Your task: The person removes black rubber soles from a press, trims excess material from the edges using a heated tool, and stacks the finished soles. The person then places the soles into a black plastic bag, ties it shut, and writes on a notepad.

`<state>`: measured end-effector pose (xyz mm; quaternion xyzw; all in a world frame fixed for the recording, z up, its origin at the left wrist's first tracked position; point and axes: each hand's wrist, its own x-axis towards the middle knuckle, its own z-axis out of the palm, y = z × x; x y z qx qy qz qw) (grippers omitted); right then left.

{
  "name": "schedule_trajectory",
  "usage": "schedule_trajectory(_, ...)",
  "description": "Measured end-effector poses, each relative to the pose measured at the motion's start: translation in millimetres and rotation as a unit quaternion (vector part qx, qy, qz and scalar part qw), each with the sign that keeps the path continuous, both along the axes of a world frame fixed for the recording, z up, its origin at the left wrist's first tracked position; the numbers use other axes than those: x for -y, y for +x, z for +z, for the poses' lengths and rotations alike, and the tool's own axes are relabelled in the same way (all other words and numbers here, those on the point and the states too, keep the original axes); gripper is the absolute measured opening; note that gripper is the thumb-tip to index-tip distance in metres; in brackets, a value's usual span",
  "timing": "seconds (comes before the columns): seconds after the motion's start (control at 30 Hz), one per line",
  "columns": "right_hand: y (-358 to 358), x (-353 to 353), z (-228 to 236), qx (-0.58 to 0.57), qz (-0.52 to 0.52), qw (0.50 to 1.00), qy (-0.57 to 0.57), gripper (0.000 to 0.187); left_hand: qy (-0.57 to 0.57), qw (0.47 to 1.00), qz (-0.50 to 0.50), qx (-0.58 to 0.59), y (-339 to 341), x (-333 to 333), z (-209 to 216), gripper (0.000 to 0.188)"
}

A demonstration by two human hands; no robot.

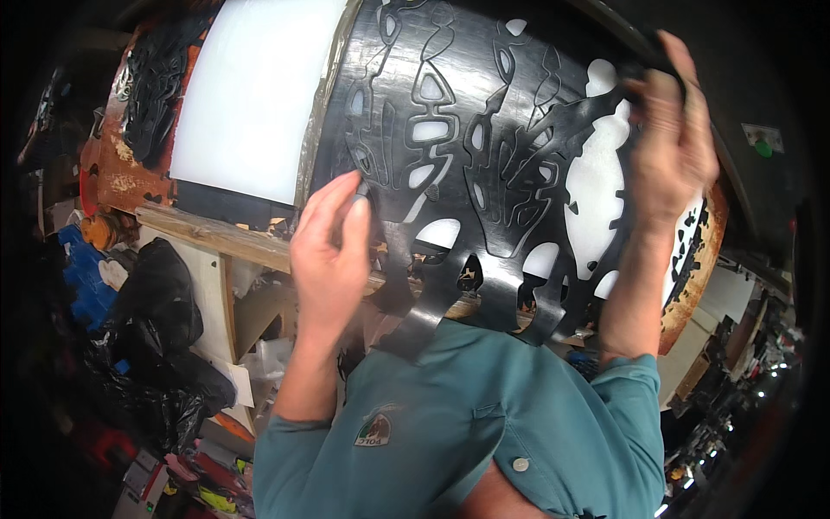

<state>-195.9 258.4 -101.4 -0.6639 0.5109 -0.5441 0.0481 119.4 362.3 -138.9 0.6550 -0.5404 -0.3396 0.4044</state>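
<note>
A glossy black sheet (510, 238), like leather or rubber, is cut through with rounded and looping shapes. It lies over a curved white surface (596, 169) that shows through the holes, and its strips hang over the near edge toward my shirt. My left hand (328, 238) pinches the sheet's left edge between thumb and fingers. At the upper right, my right hand (670, 143) is smeared by motion. Its fingers close on dark material where a twisted black strip of the sheet rises toward it; the exact grip is blurred.
A bare white panel (255, 91) lies to the left, with a heap of black offcuts (156, 91) beyond it on rusty metal. A wooden rail (216, 233) runs along the near edge. Black plastic bags (151, 337) and blue plastic (95, 281) lie at the lower left.
</note>
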Motion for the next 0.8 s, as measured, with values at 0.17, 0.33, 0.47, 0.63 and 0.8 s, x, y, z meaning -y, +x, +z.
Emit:
schedule_trajectory(0.17, 117.8, -2.1, -48.8, -0.209, 0.195, 0.957, 0.057, 0.046, 0.106, 0.978, 0.019, -0.179, 15.3, -23.9, 0.7, 0.036)
schedule_trajectory(0.33, 127.1, -28.5, -66.3, -0.268, 0.251, 0.923, 0.115, 0.047, 0.119, 0.964, 0.012, -0.236, 21.1, -14.4, -3.1, 0.041)
schedule_trajectory(0.47, 126.6, -38.3, -61.1, -0.267, 0.283, 0.914, 0.120, 0.054, 0.165, 0.961, -0.017, -0.223, 28.3, -7.2, -0.8, 0.038)
schedule_trajectory(0.63, 135.9, -49.9, -72.4, -0.274, 0.291, 0.906, 0.135, 0.071, 0.163, 0.963, -0.020, -0.214, 21.4, -6.0, -1.6, 0.034)
schedule_trajectory(0.8, 130.9, -40.8, -77.2, -0.161, 0.288, 0.938, 0.103, 0.040, 0.120, 0.963, -0.028, -0.241, 12.8, -4.9, 0.8, 0.029)
